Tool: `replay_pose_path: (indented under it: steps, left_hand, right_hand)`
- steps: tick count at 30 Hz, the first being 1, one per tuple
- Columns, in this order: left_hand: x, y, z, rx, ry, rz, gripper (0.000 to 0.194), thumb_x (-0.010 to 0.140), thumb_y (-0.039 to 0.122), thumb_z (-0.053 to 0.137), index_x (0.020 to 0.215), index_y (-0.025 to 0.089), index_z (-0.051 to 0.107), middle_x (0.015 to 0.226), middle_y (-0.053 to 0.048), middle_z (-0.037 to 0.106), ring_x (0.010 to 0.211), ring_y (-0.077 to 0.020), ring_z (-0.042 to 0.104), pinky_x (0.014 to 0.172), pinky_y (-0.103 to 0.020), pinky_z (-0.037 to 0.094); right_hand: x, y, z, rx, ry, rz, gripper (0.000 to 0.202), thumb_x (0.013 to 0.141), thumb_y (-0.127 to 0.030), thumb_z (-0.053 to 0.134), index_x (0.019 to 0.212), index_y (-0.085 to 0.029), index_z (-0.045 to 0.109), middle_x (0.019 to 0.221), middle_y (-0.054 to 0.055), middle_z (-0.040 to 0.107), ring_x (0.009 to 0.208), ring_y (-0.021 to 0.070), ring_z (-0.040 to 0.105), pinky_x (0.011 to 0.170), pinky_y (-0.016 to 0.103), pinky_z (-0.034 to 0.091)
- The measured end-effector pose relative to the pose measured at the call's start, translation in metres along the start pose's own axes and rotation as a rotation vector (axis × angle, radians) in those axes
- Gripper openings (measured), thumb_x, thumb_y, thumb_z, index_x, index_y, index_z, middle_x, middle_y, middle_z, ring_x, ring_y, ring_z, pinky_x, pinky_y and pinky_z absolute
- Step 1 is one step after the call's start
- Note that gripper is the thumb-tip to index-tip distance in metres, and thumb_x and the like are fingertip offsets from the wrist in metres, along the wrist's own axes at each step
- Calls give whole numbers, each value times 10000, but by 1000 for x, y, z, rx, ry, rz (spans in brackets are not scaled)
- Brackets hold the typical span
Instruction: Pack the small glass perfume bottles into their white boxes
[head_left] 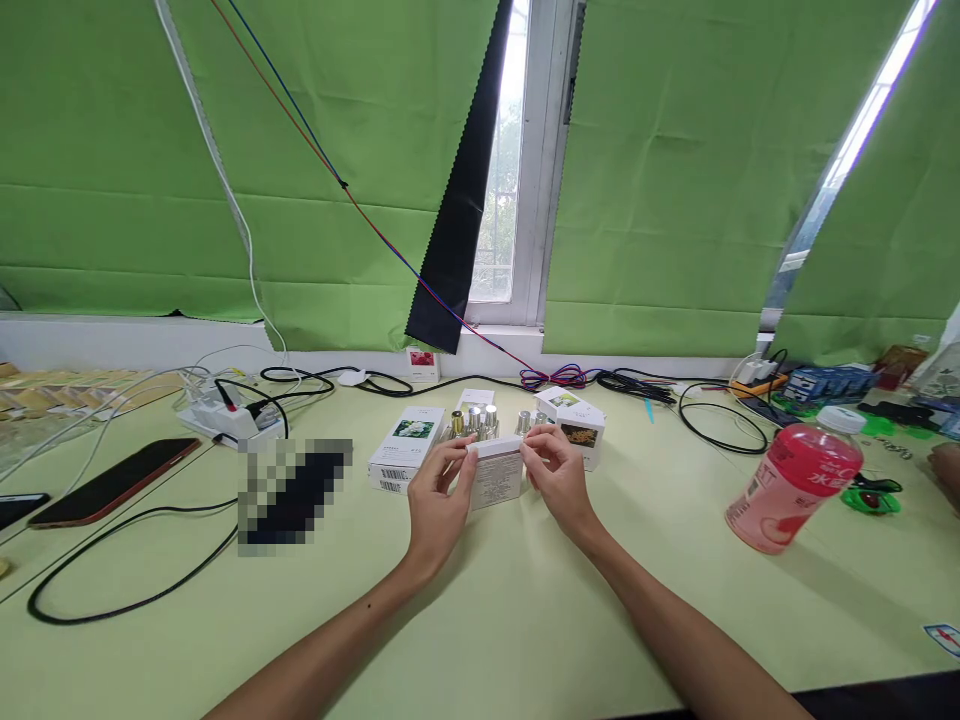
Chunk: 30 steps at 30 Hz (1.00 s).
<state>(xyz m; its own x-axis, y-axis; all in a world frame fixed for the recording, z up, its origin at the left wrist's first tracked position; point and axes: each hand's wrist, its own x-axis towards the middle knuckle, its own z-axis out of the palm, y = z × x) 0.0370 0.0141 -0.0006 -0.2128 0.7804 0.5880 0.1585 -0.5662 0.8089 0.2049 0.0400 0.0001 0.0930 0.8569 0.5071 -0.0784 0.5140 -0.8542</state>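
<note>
A small white box with fine print (496, 478) is held up over the table between both hands. My left hand (442, 490) pinches its left end between thumb and fingers. At the right end, the fingers of my right hand (556, 475) are closed on the box near its top edge. Just behind stand several small glass bottles with silver caps (490, 418), one with a gold cap (457, 424). To their left lies a white box with a flower picture (405, 445). On the right is another white box with a brown picture (583, 436), partly behind my right hand.
A pink drink bottle (795, 485) stands on the right of the green table (480, 620). Phones (112, 483) and a looped black cable (142, 602) lie left. A power strip (229, 420) and cables run along the back. Another person's hand (945, 475) shows at the right edge.
</note>
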Motion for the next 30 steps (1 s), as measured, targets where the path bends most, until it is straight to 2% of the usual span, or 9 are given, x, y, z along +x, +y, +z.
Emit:
replay_pose_path:
  steps: [9,16,20,25,30]
  left_hand:
    - [0,0,0,-4,6,-20,250,938,450,654,881,214,710,1170,-102,727,1163,-250,682,964,-399,610]
    - [1,-3,0,-65,7,-39,240,918,435,690,1028,228,643,1153,-83,736,1155,-241,700,1010,-425,592]
    - [0,-2,-1,17,-20,4,250,940,432,658,1104,244,682,1164,-67,722,1127,-220,688,1002,-396,591]
    - [1,-5,-4,147,-49,112,224,965,412,623,1075,271,758,1155,-63,713,1117,-232,674,970,-381,591]
    - [3,-7,-5,168,-55,138,199,966,386,627,1061,285,770,1157,-57,710,1108,-232,679,978,-384,582]
  right_hand:
    - [-1,-1,0,-7,5,-35,232,845,-409,727,763,-193,720,995,62,545,726,140,553,502,241,466]
    - [-1,-2,0,-17,14,-64,185,841,-354,727,755,-190,721,988,63,553,769,148,560,587,259,500]
    - [-1,-4,0,-27,17,-62,199,834,-356,732,727,-189,709,980,65,552,798,159,568,608,264,517]
    - [-1,-4,0,-32,28,-63,214,817,-364,739,707,-186,697,969,63,559,794,157,574,610,260,520]
    - [-1,-4,1,-12,35,-59,198,804,-348,749,700,-187,702,970,64,559,808,163,583,611,262,521]
